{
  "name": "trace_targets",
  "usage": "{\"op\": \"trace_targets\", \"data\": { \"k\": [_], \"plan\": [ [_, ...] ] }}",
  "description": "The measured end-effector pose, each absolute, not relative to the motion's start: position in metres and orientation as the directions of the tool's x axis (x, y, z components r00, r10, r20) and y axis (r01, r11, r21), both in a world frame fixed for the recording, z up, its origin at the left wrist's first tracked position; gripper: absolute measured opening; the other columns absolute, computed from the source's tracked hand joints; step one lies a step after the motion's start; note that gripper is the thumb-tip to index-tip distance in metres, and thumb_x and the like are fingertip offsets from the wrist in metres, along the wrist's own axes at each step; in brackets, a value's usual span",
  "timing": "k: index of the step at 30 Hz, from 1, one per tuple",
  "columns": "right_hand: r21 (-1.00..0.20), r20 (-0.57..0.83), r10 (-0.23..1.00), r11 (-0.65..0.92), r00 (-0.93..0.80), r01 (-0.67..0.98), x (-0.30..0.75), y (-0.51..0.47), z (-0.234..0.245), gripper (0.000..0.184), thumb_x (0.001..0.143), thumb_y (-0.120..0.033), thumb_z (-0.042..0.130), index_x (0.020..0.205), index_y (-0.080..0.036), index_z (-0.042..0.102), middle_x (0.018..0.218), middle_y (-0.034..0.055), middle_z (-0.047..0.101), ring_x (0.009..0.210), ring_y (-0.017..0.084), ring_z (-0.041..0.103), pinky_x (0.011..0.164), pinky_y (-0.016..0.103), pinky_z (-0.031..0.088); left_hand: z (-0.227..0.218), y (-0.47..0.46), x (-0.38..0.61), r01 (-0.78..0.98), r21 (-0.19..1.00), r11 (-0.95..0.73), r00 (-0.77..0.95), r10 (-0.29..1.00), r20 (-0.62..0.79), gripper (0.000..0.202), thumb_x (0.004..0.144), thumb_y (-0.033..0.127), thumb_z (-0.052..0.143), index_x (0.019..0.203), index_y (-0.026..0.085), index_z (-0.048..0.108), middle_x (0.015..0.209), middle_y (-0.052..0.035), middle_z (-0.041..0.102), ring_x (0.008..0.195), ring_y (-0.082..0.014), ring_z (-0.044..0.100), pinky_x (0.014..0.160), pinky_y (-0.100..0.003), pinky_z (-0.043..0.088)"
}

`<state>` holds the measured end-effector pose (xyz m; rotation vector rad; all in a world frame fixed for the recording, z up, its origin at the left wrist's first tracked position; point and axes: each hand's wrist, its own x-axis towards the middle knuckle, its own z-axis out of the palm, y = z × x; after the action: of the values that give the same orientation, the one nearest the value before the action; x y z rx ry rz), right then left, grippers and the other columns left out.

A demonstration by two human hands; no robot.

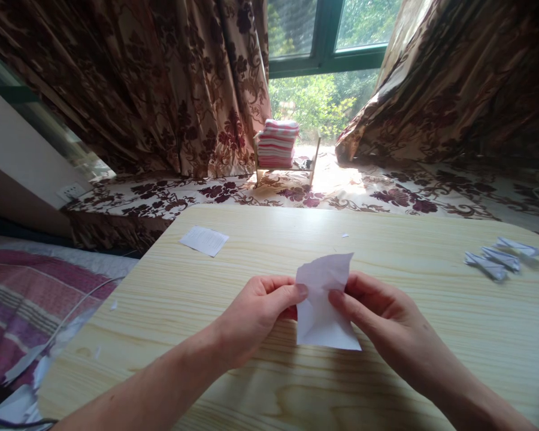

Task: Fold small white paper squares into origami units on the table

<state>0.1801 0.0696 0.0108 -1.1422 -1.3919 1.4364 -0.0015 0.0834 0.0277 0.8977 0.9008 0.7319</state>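
A small sheet of white paper (pixel 324 320) is held up above the table, slightly creased, with an uneven top edge. My left hand (pixel 269 299) pinches its left edge, thumb in front and fingers behind. On the other side my right hand (pixel 372 305) grips the right edge the same way, its thumb pressed on the face of the sheet. The fingers behind the paper are partly hidden. Another piece of paper (pixel 205 240), with faint print, lies flat at the table's far left. Several folded paper pieces (pixel 487 265) rest at the far right.
The pale wooden table (pixel 197 383) has tiny paper scraps (pixel 345 235) on it. Behind it, a small rack (pixel 312 167) holds stacked pink-and-white striped cloths (pixel 277 143) on the flowered window ledge (pixel 215 190). A cable (pixel 78 305) runs over the bed (pixel 36 287) at left.
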Motion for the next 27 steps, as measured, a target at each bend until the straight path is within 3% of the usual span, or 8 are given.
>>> {"op": "trace_targets", "data": {
  "k": [5, 9, 12, 15, 19, 22, 25, 27],
  "plan": [
    [-0.996, -0.076, 0.966, -0.060, -0.247, 0.070, 0.180, 0.071, 0.010, 0.030, 0.085, -0.042, 0.060, 0.104, -0.020, 0.069, 0.094, 0.0068, 0.073, 0.080, 0.020, 0.068, 0.065, 0.027, 0.057, 0.030, 0.085, 0.000, -0.187, 0.916, 0.355, 0.380, 0.886, -0.266, 0.021, 0.073, 0.023, 0.069, 0.092, 0.014, 0.072, 0.083, -0.0056, 0.070, 0.080, -0.0175, 0.061, 0.077, -0.028, 0.044],
    [-0.997, -0.066, 0.959, -0.053, -0.275, 0.056, 0.179, 0.069, 0.012, 0.030, 0.085, -0.040, 0.060, 0.107, -0.021, 0.068, 0.096, 0.0069, 0.072, 0.082, 0.021, 0.068, 0.067, 0.029, 0.057, 0.028, 0.084, 0.000, -0.191, 0.928, 0.321, 0.354, 0.904, -0.239, 0.021, 0.073, 0.024, 0.070, 0.092, 0.015, 0.072, 0.083, -0.0050, 0.071, 0.079, -0.0169, 0.061, 0.075, -0.027, 0.045],
    [-0.999, -0.039, 0.964, -0.028, -0.263, 0.044, 0.180, 0.068, 0.012, 0.029, 0.087, -0.040, 0.056, 0.105, -0.021, 0.069, 0.084, 0.0054, 0.071, 0.074, 0.019, 0.065, 0.064, 0.029, 0.056, 0.028, 0.084, 0.000, -0.166, 0.938, 0.303, 0.339, 0.911, -0.235, 0.019, 0.073, 0.027, 0.070, 0.087, 0.014, 0.073, 0.079, -0.0044, 0.071, 0.073, -0.0151, 0.060, 0.072, -0.026, 0.045],
    [-0.994, 0.057, 0.982, 0.073, -0.178, 0.086, 0.183, 0.068, 0.007, 0.025, 0.088, -0.033, 0.054, 0.107, -0.023, 0.066, 0.077, 0.0026, 0.066, 0.071, 0.016, 0.062, 0.063, 0.026, 0.053, 0.028, 0.084, 0.000, -0.187, 0.936, 0.298, 0.303, 0.924, -0.233, 0.017, 0.072, 0.026, 0.070, 0.084, 0.013, 0.074, 0.077, -0.0044, 0.071, 0.071, -0.0149, 0.060, 0.070, -0.026, 0.044],
    [-0.963, 0.165, 0.962, 0.205, -0.218, 0.176, 0.181, 0.068, 0.001, 0.038, 0.084, -0.021, 0.056, 0.120, -0.029, 0.052, 0.104, 0.0050, 0.063, 0.087, 0.017, 0.061, 0.070, 0.027, 0.053, 0.024, 0.085, 0.000, -0.209, 0.917, 0.341, 0.289, 0.917, -0.275, 0.018, 0.075, 0.026, 0.068, 0.087, 0.014, 0.074, 0.075, -0.0043, 0.070, 0.070, -0.0152, 0.060, 0.071, -0.027, 0.044],
    [-0.926, 0.283, 0.936, 0.324, -0.211, 0.196, 0.175, 0.066, -0.001, 0.046, 0.082, -0.018, 0.058, 0.123, -0.032, 0.042, 0.106, 0.0042, 0.058, 0.085, 0.016, 0.060, 0.067, 0.028, 0.053, 0.021, 0.085, -0.001, -0.199, 0.914, 0.353, 0.298, 0.910, -0.286, 0.018, 0.078, 0.028, 0.065, 0.085, 0.015, 0.075, 0.074, -0.0040, 0.068, 0.069, -0.0141, 0.058, 0.071, -0.027, 0.043],
    [-0.818, 0.460, 0.875, 0.484, -0.152, 0.311, 0.175, 0.065, 0.000, 0.056, 0.080, -0.015, 0.060, 0.127, -0.034, 0.036, 0.112, 0.0048, 0.053, 0.082, 0.015, 0.059, 0.069, 0.029, 0.052, 0.020, 0.084, -0.001, -0.185, 0.913, 0.363, 0.284, 0.910, -0.304, 0.019, 0.078, 0.029, 0.065, 0.083, 0.014, 0.075, 0.072, -0.0039, 0.067, 0.068, -0.0142, 0.056, 0.068, -0.026, 0.042],
    [-0.718, 0.542, 0.821, 0.563, -0.179, 0.409, 0.176, 0.065, 0.001, 0.054, 0.081, -0.010, 0.058, 0.126, -0.033, 0.041, 0.117, 0.0063, 0.051, 0.086, 0.016, 0.059, 0.072, 0.030, 0.051, 0.022, 0.084, 0.000, -0.172, 0.912, 0.373, 0.287, 0.905, -0.315, 0.020, 0.077, 0.029, 0.065, 0.081, 0.013, 0.075, 0.067, -0.0035, 0.065, 0.065, -0.0140, 0.055, 0.064, -0.025, 0.041]
  ]
}}
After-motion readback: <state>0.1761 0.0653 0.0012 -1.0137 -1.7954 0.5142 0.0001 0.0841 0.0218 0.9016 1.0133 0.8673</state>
